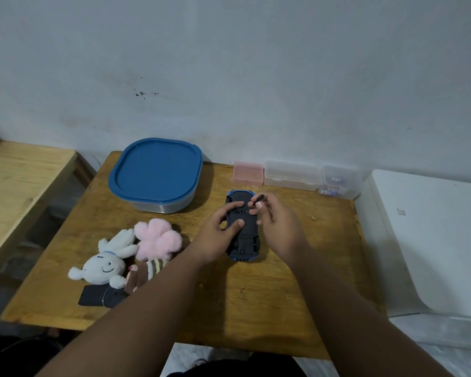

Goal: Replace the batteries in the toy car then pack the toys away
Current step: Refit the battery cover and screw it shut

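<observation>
A blue toy car point(243, 242) lies upside down on the wooden table point(229, 300), its black underside facing up. My left hand point(218, 235) presses on the car's underside, thumb and fingers spread over it. My right hand point(273, 221) pinches a thin dark screwdriver point(257, 200) with its tip at the underside near the car's far end. A white rabbit plush point(108, 261), a pink plush point(157, 238) and a brown striped plush point(144, 273) lie to the left. A small clear box point(337, 183) at the back right holds batteries.
A clear container with a blue lid point(155, 172) stands at the back left of the table. A pink box point(248, 173) and a clear box point(291, 175) sit along the wall. A dark flat item point(98, 295) lies under the plushes. A white bin point(433, 240) stands to the right.
</observation>
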